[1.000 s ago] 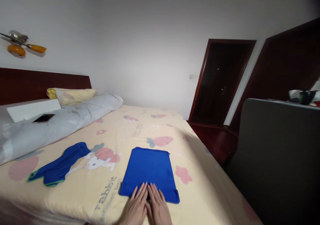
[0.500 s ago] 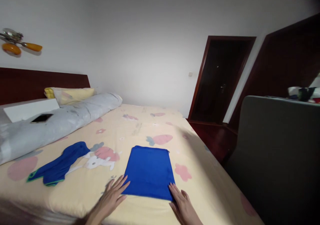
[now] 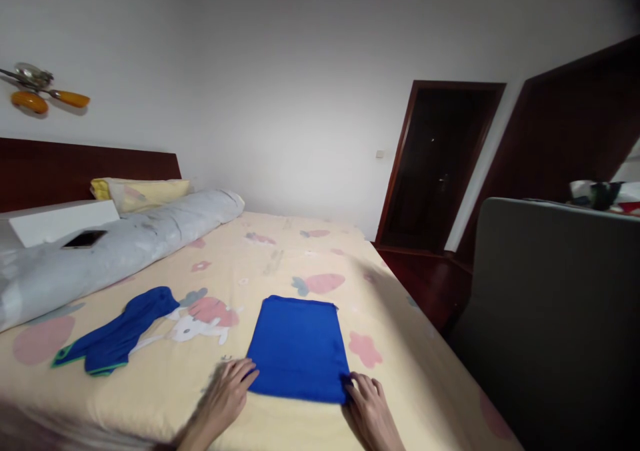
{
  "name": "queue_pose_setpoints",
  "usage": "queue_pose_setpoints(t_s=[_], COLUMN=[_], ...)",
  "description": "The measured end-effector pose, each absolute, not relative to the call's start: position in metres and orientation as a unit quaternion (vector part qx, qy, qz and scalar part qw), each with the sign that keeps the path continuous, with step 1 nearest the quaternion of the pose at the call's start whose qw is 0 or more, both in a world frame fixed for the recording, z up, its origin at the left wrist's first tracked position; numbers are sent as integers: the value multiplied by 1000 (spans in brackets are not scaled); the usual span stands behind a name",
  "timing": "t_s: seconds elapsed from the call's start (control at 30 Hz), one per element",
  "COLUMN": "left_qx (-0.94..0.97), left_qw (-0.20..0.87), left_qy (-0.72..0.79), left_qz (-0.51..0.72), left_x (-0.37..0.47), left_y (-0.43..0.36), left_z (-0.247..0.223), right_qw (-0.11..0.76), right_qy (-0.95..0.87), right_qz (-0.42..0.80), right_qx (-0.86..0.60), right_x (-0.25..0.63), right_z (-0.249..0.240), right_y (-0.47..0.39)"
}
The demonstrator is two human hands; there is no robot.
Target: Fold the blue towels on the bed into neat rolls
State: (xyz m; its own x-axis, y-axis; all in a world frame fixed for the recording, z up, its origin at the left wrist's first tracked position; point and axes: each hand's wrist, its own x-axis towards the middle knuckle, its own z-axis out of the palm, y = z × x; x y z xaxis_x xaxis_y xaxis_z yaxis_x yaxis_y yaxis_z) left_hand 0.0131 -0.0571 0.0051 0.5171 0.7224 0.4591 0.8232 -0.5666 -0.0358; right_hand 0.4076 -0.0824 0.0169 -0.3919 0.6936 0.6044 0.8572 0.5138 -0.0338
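A flat blue cloth rectangle [image 3: 299, 347] lies on the bed in front of me, with a thin raised band along its far edge. I cannot tell whether it is a folded garment or a pouch. My left hand [image 3: 231, 389] has its fingers curled closed on the near left edge. At the near right corner, my right hand [image 3: 369, 401] pinches the cloth between thumb and fingers. Off to the left lies a crumpled dark blue garment [image 3: 127, 327] with green trim, apart from both hands.
The bed has a cream patterned sheet [image 3: 280, 257]. A long grey bolster-like roll [image 3: 165, 227] bears a phone [image 3: 85, 239] and a white box [image 3: 65, 221]. A yellow pillow [image 3: 150, 194] rests behind. A dark grey panel [image 3: 545, 304] stands close on the right.
Both hands have gone from lying flat with fingers stretched to curled fingers gripping the near edges of the blue cloth. The view has tilted slightly upward.
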Motion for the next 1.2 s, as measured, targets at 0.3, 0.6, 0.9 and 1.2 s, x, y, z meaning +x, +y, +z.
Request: queue_pose_setpoints(t_s=[0.3,0.6,0.9,1.2], left_qx=[-866,-843,-699,-723], left_qw=[92,-58,-97,123], left_qy=[-440,-465,-658,-627], left_qz=[-220,-265,-264,-261], left_x=[12,7,23,51], left_y=[-52,-91,-73,-75], left_z=[3,22,13,-20], right_qw=[306,301,360,361], right_qy=[-828,-800,-727,-738], right_qz=[-81,122,167,-94], right_qx=[-463,-504,-561,-563], right_x=[411,418,417,389], right_z=[19,52,17,0], right_y=[-85,-119,-87,-85])
